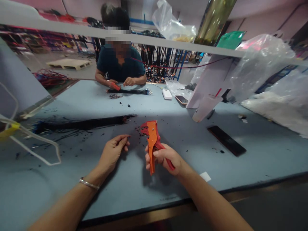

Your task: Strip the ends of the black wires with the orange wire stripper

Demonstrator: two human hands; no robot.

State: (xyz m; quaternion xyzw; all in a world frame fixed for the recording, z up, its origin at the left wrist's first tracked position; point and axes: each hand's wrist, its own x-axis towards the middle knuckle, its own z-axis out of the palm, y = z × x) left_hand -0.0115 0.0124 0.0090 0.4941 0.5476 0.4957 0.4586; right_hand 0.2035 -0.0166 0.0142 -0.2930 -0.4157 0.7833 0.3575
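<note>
My right hand [163, 158] is wrapped round the handles of an orange and red wire stripper [152, 138], whose jaws point up and to the left. To its left, my left hand [116, 149] is closed in a pinch, with a small dark tip showing at the fingertips; what it holds is too small to name. A long bundle of black wires [84, 124] lies on the table beyond my left hand. Small dark scraps are scattered between the bundle and the tool's jaws.
A person [120, 64] across the blue-grey table [183, 199] holds a red tool over another wire bundle [132, 92]. A dark phone [226, 140] lies at right, a white hanger [56, 150] at left. A shelf bar [168, 43] crosses above; plastic bags [284, 99] bulge at right.
</note>
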